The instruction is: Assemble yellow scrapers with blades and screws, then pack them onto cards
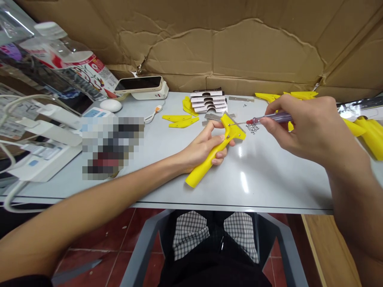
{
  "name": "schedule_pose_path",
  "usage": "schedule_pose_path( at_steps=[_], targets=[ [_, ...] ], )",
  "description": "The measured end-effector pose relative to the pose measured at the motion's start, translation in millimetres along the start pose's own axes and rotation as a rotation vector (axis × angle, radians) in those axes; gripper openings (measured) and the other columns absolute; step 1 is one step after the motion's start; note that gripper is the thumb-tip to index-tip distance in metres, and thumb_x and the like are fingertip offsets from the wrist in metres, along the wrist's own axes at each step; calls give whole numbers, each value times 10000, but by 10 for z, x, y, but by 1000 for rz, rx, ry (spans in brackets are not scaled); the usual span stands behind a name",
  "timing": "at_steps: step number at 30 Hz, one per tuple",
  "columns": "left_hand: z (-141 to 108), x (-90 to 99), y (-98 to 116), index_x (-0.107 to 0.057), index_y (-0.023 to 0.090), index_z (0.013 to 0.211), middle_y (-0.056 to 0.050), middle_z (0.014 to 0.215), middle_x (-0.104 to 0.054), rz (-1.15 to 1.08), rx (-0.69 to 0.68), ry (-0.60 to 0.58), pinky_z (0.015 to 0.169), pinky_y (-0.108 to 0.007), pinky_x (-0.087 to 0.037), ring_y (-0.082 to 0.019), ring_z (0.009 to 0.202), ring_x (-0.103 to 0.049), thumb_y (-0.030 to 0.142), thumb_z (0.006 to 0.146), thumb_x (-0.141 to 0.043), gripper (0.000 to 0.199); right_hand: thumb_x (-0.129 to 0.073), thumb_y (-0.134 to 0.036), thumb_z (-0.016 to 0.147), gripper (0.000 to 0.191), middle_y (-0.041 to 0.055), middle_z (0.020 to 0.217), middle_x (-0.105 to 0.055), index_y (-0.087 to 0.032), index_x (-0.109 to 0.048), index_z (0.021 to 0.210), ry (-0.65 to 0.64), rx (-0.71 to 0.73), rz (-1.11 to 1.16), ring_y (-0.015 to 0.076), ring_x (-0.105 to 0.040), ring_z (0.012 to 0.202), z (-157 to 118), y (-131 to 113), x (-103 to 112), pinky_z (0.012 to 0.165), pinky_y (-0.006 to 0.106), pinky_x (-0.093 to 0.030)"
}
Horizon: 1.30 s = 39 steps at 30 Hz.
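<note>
My left hand [206, 147] is wrapped round the handle of a yellow scraper [203, 167], whose wide head points away from me with a metal blade edge along it. In my right hand [302, 123] is a screwdriver [275, 117] with a clear purplish handle. Its thin shaft reaches left to a screw on the scraper head, and the tip appears to touch there. A small pile of screws [252, 128] lies just right of the head. Metal blades [212, 116] rest behind my left fingers.
Blade packs [209, 101] and yellow plates [179, 120] lie behind. More yellow parts [371, 137] are at the right. A phone [139, 84], bottles [89, 71], a power strip [42, 161] and a blurred patch occupy the left. Cardboard [185, 52] stands behind the table [161, 191].
</note>
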State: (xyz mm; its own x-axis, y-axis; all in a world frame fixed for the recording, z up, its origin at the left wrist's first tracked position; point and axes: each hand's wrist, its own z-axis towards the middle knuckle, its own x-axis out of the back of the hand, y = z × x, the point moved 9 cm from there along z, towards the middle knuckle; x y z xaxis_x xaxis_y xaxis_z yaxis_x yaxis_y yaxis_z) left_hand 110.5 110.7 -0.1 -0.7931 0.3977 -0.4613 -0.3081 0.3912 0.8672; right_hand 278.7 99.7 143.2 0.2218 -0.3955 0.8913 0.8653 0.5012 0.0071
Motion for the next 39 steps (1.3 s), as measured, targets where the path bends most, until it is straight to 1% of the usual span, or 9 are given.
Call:
schedule_pose_path(
  at_steps=[6, 9, 14, 18, 23, 28, 32, 35, 39],
  targets=[
    [-6, -4, 7, -375, 306, 1181, -41, 1049, -697, 11, -11, -4, 473, -179, -385, -71, 551, -529, 272, 1033, -679, 339, -612, -468, 1037, 246, 74, 844, -788, -265, -741, 1090, -66, -18, 101, 307, -707, 754, 8, 90, -40, 738, 426, -455],
    [-2, -2, 10, -376, 300, 1185, -52, 1056, -702, 21, -30, -16, 476, -182, -383, -73, 562, -535, 265, 1045, -656, 315, -629, -449, 1037, 226, 77, 869, -794, -247, -730, 1061, -68, 11, 117, 295, -722, 775, 14, 99, -46, 729, 414, -463],
    [-19, -34, 22, -373, 301, 1185, -51, 1064, -702, 54, -54, -36, 490, -187, -391, -73, 576, -539, 303, 1057, -679, 332, -664, -392, 992, 189, 48, 758, -781, -228, -752, 959, 8, 46, 138, 259, -710, 668, 26, 34, 35, 689, 393, -462],
    [-27, -39, 32, -378, 299, 1187, -43, 1052, -702, 57, -57, -29, 490, -186, -389, -71, 571, -538, 326, 1046, -701, 354, -617, -345, 1008, 203, -2, 645, -725, -254, -793, 963, -7, 75, 174, 213, -649, 566, 17, -70, 28, 684, 376, -455],
    [-16, -5, 24, -382, 303, 1196, -39, 1046, -702, 40, -59, 1, 488, -187, -391, -73, 566, -545, 337, 1012, -746, 409, -593, -433, 1051, 281, 12, 740, -783, -255, -787, 1146, -77, 1, 207, 245, -705, 659, -9, -33, -92, 739, 401, -478],
    [-8, 2, 40, -388, 293, 1200, -40, 1034, -704, 58, -73, 15, 481, -184, -392, -74, 566, -540, 276, 1036, -673, 329, -550, -492, 1080, 362, 29, 770, -785, -272, -783, 1248, -177, -59, 230, 253, -699, 686, -10, 57, -193, 740, 400, -481],
    [-8, 1, 54, -385, 290, 1208, -35, 1026, -709, 38, -58, 32, 461, -186, -391, -78, 551, -545, 226, 1035, -622, 301, -579, -495, 1076, 335, 4, 715, -742, -305, -810, 1228, -305, 20, 227, 215, -649, 637, -37, 45, -358, 696, 366, -450],
    [-11, -20, 61, -390, 287, 1231, -36, 1031, -726, 31, -58, 20, 442, -196, -400, -80, 530, -553, 246, 1028, -646, 330, -601, -474, 1059, 298, -1, 667, -706, -306, -817, 1178, -308, 53, 195, 200, -605, 597, -57, 42, -467, 652, 342, -416],
    [-4, -41, 74, -413, 267, 1261, -37, 1025, -763, 88, -82, -7, 445, -223, -471, -78, 497, -568, 294, 1018, -711, 385, -617, -413, 1023, 224, 25, 833, -783, -271, -789, 1047, -297, 80, 214, 211, -658, 709, -23, 10, -524, 678, 343, -443]
  ],
)
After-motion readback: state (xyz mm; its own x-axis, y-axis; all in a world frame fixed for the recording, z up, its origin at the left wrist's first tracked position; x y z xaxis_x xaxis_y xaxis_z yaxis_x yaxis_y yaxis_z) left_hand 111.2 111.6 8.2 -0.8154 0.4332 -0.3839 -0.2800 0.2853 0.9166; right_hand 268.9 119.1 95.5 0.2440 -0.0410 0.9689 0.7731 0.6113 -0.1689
